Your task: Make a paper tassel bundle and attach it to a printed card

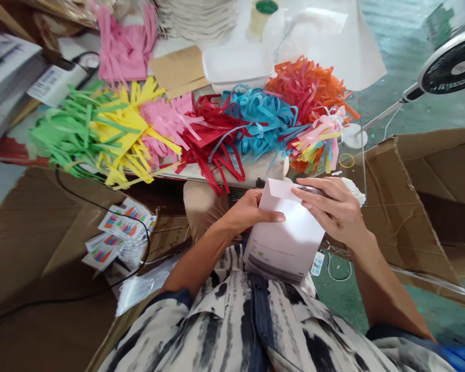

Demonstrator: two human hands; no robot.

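A white paper packet (284, 235) with small print near its lower end rests against my lap, its top flap (281, 190) folded over. My left hand (251, 212) grips the packet's left edge, thumb laid across its face. At the upper right, the fingers of my right hand (331, 206) press along the flap, bent over its edge. Just beyond my hands, on the table's near edge, lies a small multicoloured bundle of paper strips (320, 139). Whatever is inside the packet is hidden.
Fringed paper in green (70, 126), yellow (126, 134), red (217, 132), blue (261, 119) and orange (313, 82) lines the table. Behind it sits a white tray (238, 64). A fan (455, 64) stands right. Cardboard boxes (403, 206) flank me; printed cards (126, 222) lie in the left one.
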